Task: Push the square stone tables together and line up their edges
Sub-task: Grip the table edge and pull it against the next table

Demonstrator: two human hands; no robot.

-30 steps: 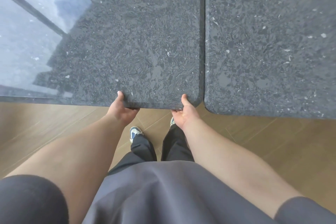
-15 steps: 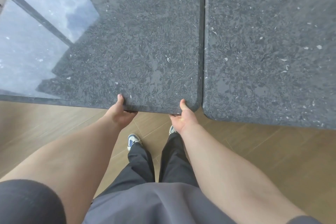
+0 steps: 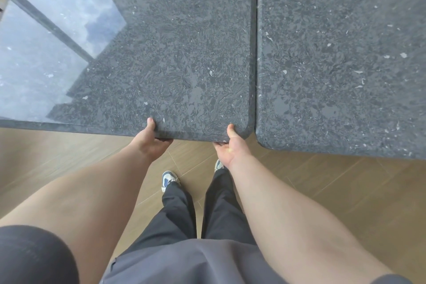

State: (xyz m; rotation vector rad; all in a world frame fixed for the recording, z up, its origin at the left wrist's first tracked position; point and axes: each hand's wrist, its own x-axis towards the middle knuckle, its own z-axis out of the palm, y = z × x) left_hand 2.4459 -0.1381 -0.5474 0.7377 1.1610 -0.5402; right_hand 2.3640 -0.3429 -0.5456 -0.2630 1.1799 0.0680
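gripping the near edge of the left dark grey speckled square stone table (image 3: pixel 175 53), my left hand (image 3: pixel 151 143) has its thumb up on the polished top and its fingers curled out of sight under the lip. the slab fills the upper left of my view, with window glare across its far left part, and its near edge runs just above my hands.

further right, my right hand (image 3: pixel 231 148) holds the same edge in the same way, thumb on top and fingers tucked below, close to the rounded near right corner.

between the tables runs a narrow dark seam (image 3: pixel 254 53); whether the sides touch or sit just apart i cannot tell. the right dark grey speckled stone table (image 3: pixel 341 64) sits beside it, and its near edge lies closer to me than the left one's, so the front edges are not yet level.

i judge this stone to be heavy, fully rigid and glossy on top, so a flat palm could slide; the underside lip gives the surer hold. it should drag rather than lift, and grate on the light wooden plank floor (image 3: pixel 345 187). corners look like the part most likely to chip if the slabs knock, so i would pull evenly with both hands, keeping my fingers clear of the seam.
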